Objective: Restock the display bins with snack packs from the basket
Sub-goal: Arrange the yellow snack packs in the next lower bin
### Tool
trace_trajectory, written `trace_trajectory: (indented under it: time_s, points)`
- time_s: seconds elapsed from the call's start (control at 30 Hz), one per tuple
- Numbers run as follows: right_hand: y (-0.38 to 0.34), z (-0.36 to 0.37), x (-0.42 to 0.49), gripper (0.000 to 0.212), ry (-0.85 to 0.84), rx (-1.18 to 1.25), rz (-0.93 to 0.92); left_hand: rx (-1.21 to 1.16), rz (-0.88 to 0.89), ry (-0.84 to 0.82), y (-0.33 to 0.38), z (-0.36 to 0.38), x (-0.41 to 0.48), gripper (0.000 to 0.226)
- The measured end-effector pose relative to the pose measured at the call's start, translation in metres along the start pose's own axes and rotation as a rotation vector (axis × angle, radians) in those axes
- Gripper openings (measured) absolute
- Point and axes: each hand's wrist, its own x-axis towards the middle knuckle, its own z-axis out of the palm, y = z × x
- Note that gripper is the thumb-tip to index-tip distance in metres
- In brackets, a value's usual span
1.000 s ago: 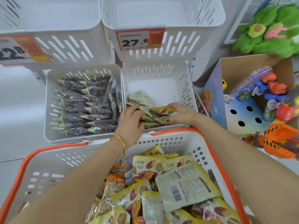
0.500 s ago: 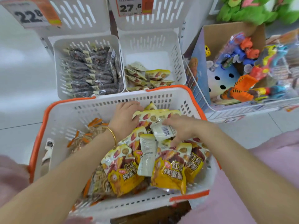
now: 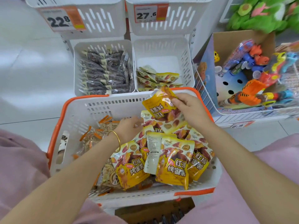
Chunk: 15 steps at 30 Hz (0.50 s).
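Note:
A white basket with an orange rim (image 3: pixel 103 101) sits on my lap, filled with yellow snack packs (image 3: pixel 174 165) on the right and clear orange-trimmed packs (image 3: pixel 95 139) on the left. My right hand (image 3: pixel 189 109) pinches one yellow pack (image 3: pixel 159 104), lifted upside down over the basket's far rim. My left hand (image 3: pixel 127 128) reaches among the packs in the basket, fingers loosely bent and blurred. Just beyond, the lower right display bin (image 3: pixel 186 62) holds a few of the same packs (image 3: pixel 166 77) at its front.
The lower left bin (image 3: pixel 77 62) is packed with dark snack bags (image 3: pixel 105 73). Two upper bins carry price tags 22.8 (image 3: pixel 59 20) and 27.6 (image 3: pixel 147 13). A cardboard box of plastic toys (image 3: pixel 252 67) stands in a wire rack at the right, green plush (image 3: pixel 262 15) above.
Both hands left the right bin and came back to the basket. My right hand has since raised a yellow pack toward the bin; my left hand slid right among the packs.

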Motion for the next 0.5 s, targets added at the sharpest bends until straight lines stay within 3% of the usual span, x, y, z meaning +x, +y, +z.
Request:
trace_trajectory:
  time_s: [0.13, 0.17, 0.23, 0.37, 0.43, 0.5]
  points:
    - [0.005, 0.003, 0.001, 0.025, -0.03, 0.181, 0.221, -0.9, -0.254, 0.032, 0.026, -0.013, 0.007, 0.037]
    - [0.007, 0.002, 0.002, 0.026, -0.052, 0.186, 0.255, -1.022, -0.268, 0.027, 0.031, -0.019, 0.008, 0.044]
    - [0.005, 0.001, 0.002, 0.024, -0.129, 0.208, 0.272, -0.978, -0.193, 0.002, 0.036, -0.028, 0.008, 0.05]
    - [-0.005, 0.004, 0.0, 0.021, -0.238, 0.123, 0.229, -0.584, -0.005, -0.096, 0.042, -0.037, 0.003, 0.04]
    - [-0.005, 0.003, 0.0, 0.025, -0.167, 0.018, 0.246, -0.598, -0.062, -0.061, 0.04, -0.038, 0.001, 0.035]
    - [0.0, -0.007, -0.001, 0.039, -0.229, -0.189, 0.343, -0.594, -0.152, 0.048, 0.033, -0.04, 0.002, 0.039]
